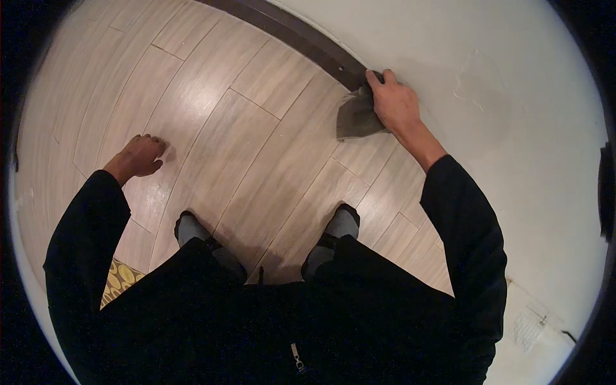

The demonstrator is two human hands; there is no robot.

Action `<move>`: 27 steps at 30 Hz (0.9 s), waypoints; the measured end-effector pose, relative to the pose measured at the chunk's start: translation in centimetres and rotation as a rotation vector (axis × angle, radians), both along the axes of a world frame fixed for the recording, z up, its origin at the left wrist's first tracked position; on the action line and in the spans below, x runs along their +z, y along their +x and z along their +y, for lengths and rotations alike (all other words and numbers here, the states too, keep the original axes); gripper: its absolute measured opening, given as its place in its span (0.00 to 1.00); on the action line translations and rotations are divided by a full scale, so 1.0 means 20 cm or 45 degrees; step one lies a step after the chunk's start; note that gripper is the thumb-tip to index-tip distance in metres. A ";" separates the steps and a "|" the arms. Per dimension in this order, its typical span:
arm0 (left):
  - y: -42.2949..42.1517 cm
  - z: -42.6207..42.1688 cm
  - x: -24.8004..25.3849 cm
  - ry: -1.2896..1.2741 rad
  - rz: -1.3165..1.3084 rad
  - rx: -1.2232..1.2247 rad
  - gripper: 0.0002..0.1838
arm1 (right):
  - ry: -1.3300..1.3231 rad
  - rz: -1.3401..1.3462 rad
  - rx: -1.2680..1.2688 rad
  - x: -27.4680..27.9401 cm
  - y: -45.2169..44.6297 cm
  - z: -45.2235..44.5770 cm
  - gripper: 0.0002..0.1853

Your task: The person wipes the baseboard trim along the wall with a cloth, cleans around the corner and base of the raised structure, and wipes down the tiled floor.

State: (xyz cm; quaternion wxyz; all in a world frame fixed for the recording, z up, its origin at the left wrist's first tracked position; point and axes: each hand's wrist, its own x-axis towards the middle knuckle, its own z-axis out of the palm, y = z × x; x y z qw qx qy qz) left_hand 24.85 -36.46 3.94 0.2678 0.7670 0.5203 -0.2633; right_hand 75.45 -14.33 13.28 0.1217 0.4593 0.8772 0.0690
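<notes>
My right hand (396, 104) is closed on a grey-brown cloth (359, 117) at the dark brown baseboard (301, 40). Its fingers press the cloth near the board's top edge, beside the pale wall, and a loose fold hangs down over the floor. The fingertips' underside is hidden. Off to the left, my left hand (142, 156) hovers over the wood-look floor with nothing visible in it. Its fingers are loosely bent and the thumb stands apart from them.
Pale wood-look planks (256, 141) cover the floor. My feet in grey and black socks (343, 221) stand apart below. A yellow patterned mat (120, 280) shows by my left leg. The off-white wall (513, 128) runs along the right, with faint marks on it.
</notes>
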 end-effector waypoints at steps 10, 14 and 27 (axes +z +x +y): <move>0.14 0.07 0.09 -0.008 0.022 0.066 0.16 | -0.129 -0.097 -0.144 -0.02 -0.03 0.03 0.20; 0.13 0.07 0.09 0.024 -0.052 0.085 0.16 | -0.157 -0.107 -0.185 -0.02 0.04 0.01 0.17; -0.06 -0.06 -0.04 0.082 -0.041 0.054 0.18 | -0.068 -0.108 -0.245 0.13 0.20 -0.14 0.15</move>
